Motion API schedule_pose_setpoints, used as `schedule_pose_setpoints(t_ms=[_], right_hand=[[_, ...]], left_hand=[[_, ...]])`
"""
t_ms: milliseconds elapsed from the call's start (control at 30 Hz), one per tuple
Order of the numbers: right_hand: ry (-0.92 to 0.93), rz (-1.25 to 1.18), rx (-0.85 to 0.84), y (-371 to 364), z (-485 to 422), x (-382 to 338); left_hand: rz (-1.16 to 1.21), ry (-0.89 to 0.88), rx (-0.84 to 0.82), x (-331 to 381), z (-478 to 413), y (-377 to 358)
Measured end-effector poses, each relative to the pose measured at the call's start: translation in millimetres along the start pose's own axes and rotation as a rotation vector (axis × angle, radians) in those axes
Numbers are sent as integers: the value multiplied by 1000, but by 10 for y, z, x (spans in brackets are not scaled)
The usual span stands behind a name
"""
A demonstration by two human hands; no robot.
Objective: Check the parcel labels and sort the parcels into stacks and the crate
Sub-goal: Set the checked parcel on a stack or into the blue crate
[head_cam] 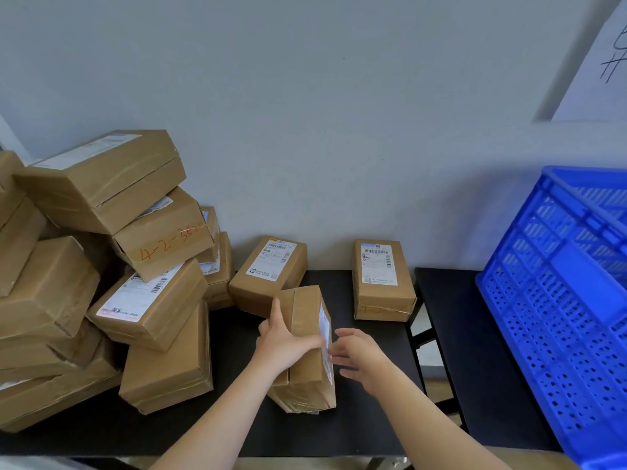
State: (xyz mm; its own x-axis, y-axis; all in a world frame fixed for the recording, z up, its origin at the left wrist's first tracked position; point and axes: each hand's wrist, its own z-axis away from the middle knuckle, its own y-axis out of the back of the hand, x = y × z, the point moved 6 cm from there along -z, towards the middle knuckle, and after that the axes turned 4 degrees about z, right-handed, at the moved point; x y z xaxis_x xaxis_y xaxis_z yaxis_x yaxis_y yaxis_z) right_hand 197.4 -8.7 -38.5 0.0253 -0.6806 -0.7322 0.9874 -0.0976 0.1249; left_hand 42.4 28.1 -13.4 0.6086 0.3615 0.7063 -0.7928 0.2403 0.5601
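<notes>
My left hand (283,340) grips a brown cardboard parcel (305,371) tilted on its edge over the middle of the black table (237,425), its white label facing right. My right hand (359,356) hovers just right of that label, fingers spread and relaxed, holding nothing. Two labelled parcels lie flat against the wall: one (269,273) behind the held parcel, another (381,279) further right with red writing on its front. A loose heap of several brown parcels (112,266) fills the left side. The blue plastic crate (559,300) stands at the right.
A second black surface (475,351) under the crate adjoins the table, with a gap between them. A grey wall runs behind everything. A white paper sheet (604,62) with handwriting hangs at the upper right.
</notes>
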Motion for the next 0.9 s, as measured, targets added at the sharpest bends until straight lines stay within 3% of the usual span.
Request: schedule_pose_setpoints(t_ms=[200, 533, 633, 900], right_hand=[[38, 7, 76, 92, 19, -72], [336, -111, 338, 334, 51, -565], [408, -111, 267, 315, 117, -752], [373, 21, -210, 247, 236, -1034]], left_hand=[[36, -39, -21, -12, 49, 99], [153, -156, -125, 190, 182, 356], [153, -205, -198, 293, 202, 415], [104, -239, -325, 508, 146, 567]])
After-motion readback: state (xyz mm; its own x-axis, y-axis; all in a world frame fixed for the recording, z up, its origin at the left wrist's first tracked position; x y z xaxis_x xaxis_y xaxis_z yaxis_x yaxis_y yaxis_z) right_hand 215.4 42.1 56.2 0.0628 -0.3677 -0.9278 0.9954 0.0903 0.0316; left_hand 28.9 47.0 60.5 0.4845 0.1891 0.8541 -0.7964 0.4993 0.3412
